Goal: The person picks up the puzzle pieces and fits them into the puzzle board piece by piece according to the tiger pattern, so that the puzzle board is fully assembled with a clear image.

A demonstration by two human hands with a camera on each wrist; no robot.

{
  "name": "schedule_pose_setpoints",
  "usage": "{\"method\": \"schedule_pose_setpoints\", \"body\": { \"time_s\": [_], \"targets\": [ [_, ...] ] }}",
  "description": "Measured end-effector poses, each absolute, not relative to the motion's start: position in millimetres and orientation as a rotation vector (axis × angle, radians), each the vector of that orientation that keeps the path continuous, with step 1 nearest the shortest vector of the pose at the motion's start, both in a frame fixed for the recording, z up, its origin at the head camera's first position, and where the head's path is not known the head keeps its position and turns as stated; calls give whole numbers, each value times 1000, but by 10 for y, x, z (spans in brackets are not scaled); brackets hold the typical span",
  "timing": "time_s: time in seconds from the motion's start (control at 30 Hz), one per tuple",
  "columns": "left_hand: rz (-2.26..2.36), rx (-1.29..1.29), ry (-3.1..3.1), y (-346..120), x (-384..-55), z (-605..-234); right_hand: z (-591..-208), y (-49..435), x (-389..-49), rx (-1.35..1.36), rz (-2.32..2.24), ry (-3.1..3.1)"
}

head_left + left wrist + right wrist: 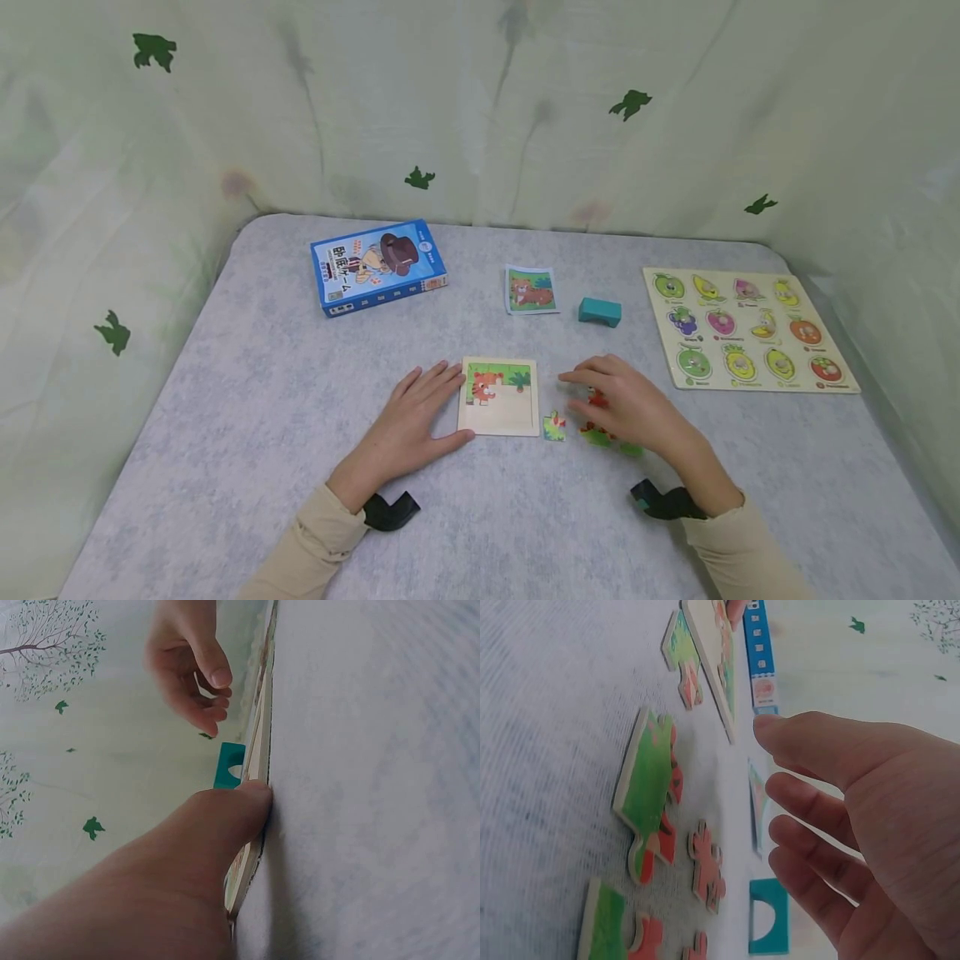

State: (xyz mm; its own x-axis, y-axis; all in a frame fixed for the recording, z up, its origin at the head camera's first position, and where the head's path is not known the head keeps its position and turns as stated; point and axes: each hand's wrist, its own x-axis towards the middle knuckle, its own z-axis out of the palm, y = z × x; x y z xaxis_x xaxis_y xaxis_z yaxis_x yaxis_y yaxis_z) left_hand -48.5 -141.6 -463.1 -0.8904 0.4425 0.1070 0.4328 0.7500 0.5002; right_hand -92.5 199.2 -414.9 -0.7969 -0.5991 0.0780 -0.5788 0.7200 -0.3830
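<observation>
In the head view, a small square wooden jigsaw tray [510, 418] has pieces along its top and left, showing part of an orange tiger and greenery. My left hand [408, 429] lies at its left side with fingers extended, thumb touching the lower-left corner. Above the table to the right, my right hand [626, 402] hovers with loosely bent fingers and holds nothing. One loose jigsaw piece [554, 426] lies just right of the tray. Beneath the right hand are several more; the right wrist view shows a green-and-red piece [649, 780] and a smaller red piece [706, 866].
Behind the tray lies a tiger picture card [532, 292], with a teal arch block [600, 312] to its right. A blue game box [378, 267] sits at the back left. On the right is a fruit puzzle board [664, 321]. Patterned curtains surround the table.
</observation>
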Motion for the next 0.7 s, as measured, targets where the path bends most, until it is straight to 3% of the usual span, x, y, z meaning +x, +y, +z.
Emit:
{"method": "schedule_pose_setpoints", "body": {
  "time_s": [0.7],
  "targets": [
    [803,726,2929,-1406,-482,-4611,-4227,2254,-914,-857,-618,2903]
  ]
}}
